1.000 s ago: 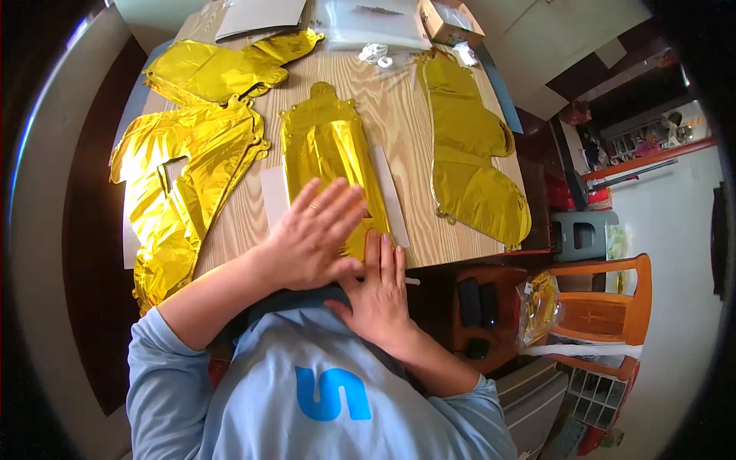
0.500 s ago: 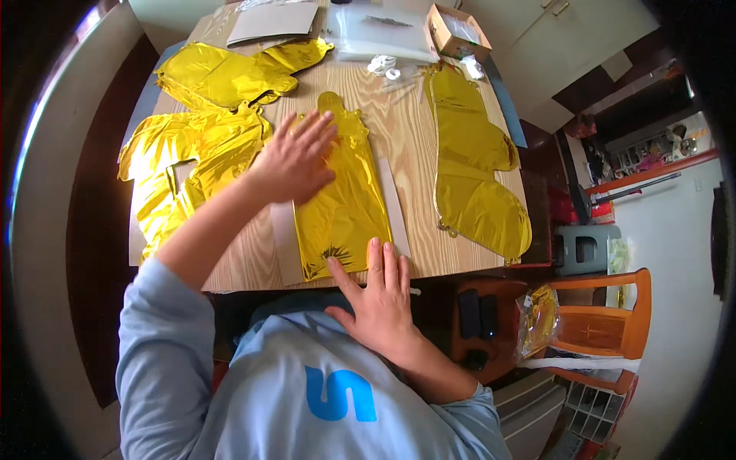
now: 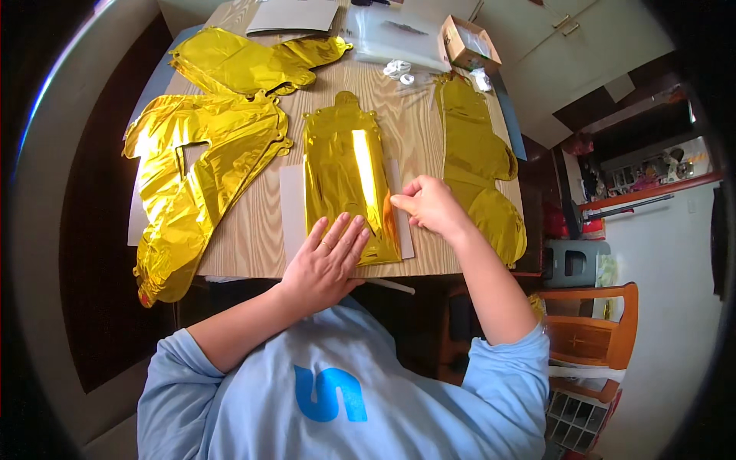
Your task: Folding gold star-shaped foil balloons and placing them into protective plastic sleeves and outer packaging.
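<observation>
A gold foil balloon (image 3: 337, 172), flat and folded into a long narrow shape, lies on a pale card sheet (image 3: 293, 207) that shows along both its sides. My left hand (image 3: 326, 253) rests flat, fingers stretched, over the balloon's near end. At the balloon's right edge my right hand (image 3: 433, 207) is closed, thumb and fingertips together; whether foil is pinched between them cannot be made out. To the left spreads a crumpled gold foil balloon (image 3: 218, 165), its lower part hanging past the table's near edge. Behind it lies another gold balloon (image 3: 245, 61).
On the right of the wooden table (image 3: 418, 138) is a flat gold balloon (image 3: 468, 130). Farther back are clear plastic bags (image 3: 391, 34), white ribbon rolls (image 3: 397, 70), a small cardboard box (image 3: 469, 46) and grey card sheets (image 3: 291, 17). A wooden chair (image 3: 613, 330) stands right.
My left hand has come down from the far part of the balloon to its near end. My right hand has moved from the near end to the right edge and closed. The foil looks smoother.
</observation>
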`<state>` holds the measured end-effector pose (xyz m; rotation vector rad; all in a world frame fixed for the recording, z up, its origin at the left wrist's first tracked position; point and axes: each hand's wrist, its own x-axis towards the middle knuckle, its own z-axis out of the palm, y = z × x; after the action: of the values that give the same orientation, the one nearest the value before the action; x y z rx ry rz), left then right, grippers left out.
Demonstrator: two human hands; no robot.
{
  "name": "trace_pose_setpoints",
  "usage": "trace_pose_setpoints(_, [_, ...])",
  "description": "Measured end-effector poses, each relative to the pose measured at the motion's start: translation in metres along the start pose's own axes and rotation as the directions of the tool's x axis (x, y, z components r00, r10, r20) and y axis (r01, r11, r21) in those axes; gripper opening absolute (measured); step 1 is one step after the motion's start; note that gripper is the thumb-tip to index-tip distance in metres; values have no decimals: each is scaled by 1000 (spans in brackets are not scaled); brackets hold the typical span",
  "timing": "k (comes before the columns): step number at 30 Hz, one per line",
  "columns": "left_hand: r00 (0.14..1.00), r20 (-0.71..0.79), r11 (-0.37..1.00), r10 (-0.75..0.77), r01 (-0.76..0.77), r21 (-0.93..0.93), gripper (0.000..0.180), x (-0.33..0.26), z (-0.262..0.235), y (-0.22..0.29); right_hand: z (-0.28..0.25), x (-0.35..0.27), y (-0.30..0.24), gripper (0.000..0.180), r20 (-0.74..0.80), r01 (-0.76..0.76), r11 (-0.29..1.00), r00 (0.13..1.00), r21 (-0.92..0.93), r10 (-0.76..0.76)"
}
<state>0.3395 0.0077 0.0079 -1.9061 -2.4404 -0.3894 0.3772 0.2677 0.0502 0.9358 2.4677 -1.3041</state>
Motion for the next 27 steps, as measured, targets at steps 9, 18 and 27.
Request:
trace_pose_setpoints(9, [998, -14, 997, 53, -53, 58, 73, -19, -2, -4, 3, 10, 7, 38, -152, 318, 933, 927, -168, -343])
trace_pose_setpoints(18, [993, 25, 993, 113, -114, 40, 61, -39, -7, -12, -10, 14, -22, 36, 182, 389, 808, 921, -442, -344])
trace_pose_setpoints(27, [995, 1, 995, 97, -97, -16, 65, -40, -8, -12, -14, -11, 0, 16, 469, -320, 875, 874, 363, 125])
